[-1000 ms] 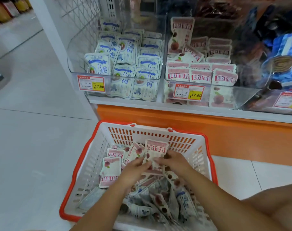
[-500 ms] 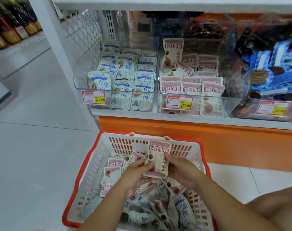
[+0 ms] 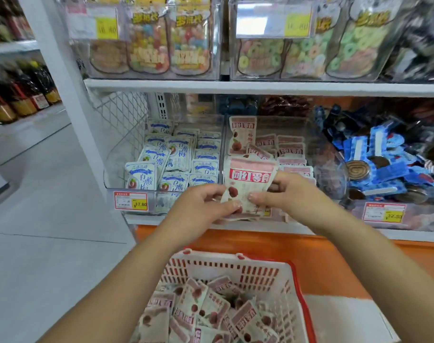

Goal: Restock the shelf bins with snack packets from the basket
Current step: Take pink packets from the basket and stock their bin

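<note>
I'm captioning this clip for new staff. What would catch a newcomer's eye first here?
At centre, the left hand and right hand pinch a pink-banded packet before the middle bin of matching packets. Below, a red-rimmed white basket holds more; the leftmost lower bin holds blue-and-white packets.

The packet (image 3: pixel 249 177) I'm holding is thin crinkly plastic film with a soft sheen, same stuff as the ones piled in the basket (image 3: pixel 223 264), which is hard moulded plastic, white slotted walls and a red rim, pretty matt. The bins (image 3: pixel 113 174) are clear glossy plastic that throws reflections, the divider (image 3: pixel 123 117) is white-coated wire mesh, and the shelf (image 3: pixel 260 87) looks like smooth painted metal. Price tags (image 3: pixel 130 201) look like printed paper, the blue wrappers (image 3: pixel 381 167) are shiny film, and the floor (image 3: pixel 37 256) is smooth pale tile with a dull gloss.
</note>
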The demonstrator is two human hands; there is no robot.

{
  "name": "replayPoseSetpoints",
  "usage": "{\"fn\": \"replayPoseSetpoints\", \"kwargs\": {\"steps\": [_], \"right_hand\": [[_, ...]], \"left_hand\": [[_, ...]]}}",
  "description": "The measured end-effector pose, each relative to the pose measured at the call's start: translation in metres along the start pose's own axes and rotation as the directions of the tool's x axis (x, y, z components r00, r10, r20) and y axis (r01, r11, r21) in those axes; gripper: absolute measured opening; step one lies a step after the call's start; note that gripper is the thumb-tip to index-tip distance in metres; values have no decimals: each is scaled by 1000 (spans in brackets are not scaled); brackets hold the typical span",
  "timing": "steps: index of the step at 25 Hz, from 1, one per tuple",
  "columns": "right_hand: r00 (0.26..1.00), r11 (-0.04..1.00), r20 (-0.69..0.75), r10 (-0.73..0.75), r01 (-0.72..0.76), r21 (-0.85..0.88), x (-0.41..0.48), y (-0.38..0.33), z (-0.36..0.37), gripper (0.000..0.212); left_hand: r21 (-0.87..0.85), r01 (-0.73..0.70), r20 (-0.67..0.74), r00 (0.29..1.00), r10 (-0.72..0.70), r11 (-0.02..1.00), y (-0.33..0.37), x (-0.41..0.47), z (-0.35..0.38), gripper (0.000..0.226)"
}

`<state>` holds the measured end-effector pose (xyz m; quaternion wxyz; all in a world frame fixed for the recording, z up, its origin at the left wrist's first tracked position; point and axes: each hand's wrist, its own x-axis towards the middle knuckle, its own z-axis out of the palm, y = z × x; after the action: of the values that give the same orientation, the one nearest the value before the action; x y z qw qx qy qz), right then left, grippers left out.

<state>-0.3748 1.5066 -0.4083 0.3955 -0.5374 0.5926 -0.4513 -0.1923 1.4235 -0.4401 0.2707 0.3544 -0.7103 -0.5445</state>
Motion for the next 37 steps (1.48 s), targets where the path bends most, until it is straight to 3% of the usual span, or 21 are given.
{"fn": "replayPoseSetpoints", "kwargs": {"steps": [2,4,7,10,12,14,16,19,21,22,23,24,25,27,29,31,34,36,37], "right_hand": [[995,1000,-97,-14,12,-19,28,-11,-26,26],[956,999,-291,36,-31,21,65,-1,-51,21],[899,985,-403,172,-153,80,117,23,-68,13],[904,959,-332,270,-222,176,148,38,-61,22],[935,957,-211,284,-263,122,156,38,-57,29],[965,967,-82,250,-245,66,157,34,-61,37],[980,981,-36,193,-194,-17,156,27,-68,46],[988,985,50,147,-141,-96,153,22,-79,49],[985,979,81,153,-162,120,152,24,-90,46],[984,967,-7,181,-176,185,154,28,-95,44],[963,971,-144,226,-210,118,159,32,-99,41],[927,951,-261,269,-299,-82,166,36,-101,39],[907,861,-292,304,-393,-322,173,41,-100,41],[903,649,-223,367,-420,-634,184,48,-90,51],[893,603,-197,404,-422,-678,192,50,-88,51],[908,639,-196,369,-401,-656,191,44,-94,47],[946,806,-252,202,-307,-505,195,34,-101,34],[957,847,-270,106,-229,-480,204,28,-101,34],[959,863,-268,89,-208,-460,209,29,-99,29]], "left_hand": [[149,-94,-114,987,112,984,22,20,-8,21],[272,-130,-194,963,186,953,26,39,-16,27],[326,-90,-227,959,170,941,12,69,-22,35],[318,-38,-229,967,116,947,1,89,-23,39],[254,-15,-241,967,78,967,-3,99,-23,45],[250,-48,-263,958,116,967,1,108,-24,54],[351,-108,-242,949,202,930,13,124,-27,61],[342,-133,-131,974,187,930,34,151,-28,31],[286,-104,-131,980,146,953,38,159,-31,15],[259,-92,-152,979,134,962,38,161,-34,14],[218,-83,-183,975,125,972,36,162,-39,15],[170,-76,-220,969,113,982,35,162,-45,16],[127,-66,-245,965,96,990,34,163,-50,17],[91,-43,-238,969,64,995,33,163,-55,16],[105,-24,-181,982,43,994,34,162,-55,15],[160,-7,-127,992,28,987,38,160,-51,15],[337,-4,-53,998,23,941,46,166,-40,13],[578,4,-73,996,47,816,51,177,-29,14],[729,15,-100,991,85,684,53,182,-23,18]]}}
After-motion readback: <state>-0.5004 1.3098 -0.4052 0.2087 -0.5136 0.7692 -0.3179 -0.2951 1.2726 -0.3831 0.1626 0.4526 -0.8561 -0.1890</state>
